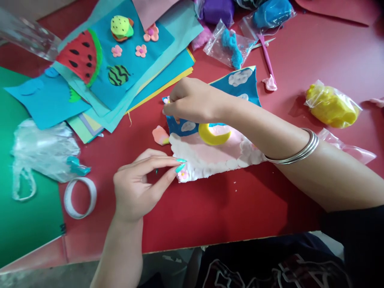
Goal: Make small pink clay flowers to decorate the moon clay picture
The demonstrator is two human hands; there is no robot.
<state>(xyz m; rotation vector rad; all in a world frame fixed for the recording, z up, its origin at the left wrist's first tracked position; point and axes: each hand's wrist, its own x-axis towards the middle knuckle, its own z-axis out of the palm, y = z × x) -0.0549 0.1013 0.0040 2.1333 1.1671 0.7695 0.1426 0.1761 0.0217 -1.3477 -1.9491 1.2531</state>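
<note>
Blue-pink card (210, 154) bears yellow crescent (214, 139). Left hand (136, 182), right hand (196, 102) at left corners; grips unclear. Right of card: bag (345, 103), yellow clay (322, 110) inside.

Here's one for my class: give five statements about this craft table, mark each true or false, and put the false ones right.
1. The left hand is beside a small flower on the artwork. True.
2. The silver bangles are on the same side as the left hand. False: the silver bangles are on the right arm.
3. The crescent on the artwork is yellow. True.
4. The watermelon slice has a purple rind. False: the watermelon slice's rind is green.
5. The white ring lies to the left of the left hand. True.
</note>
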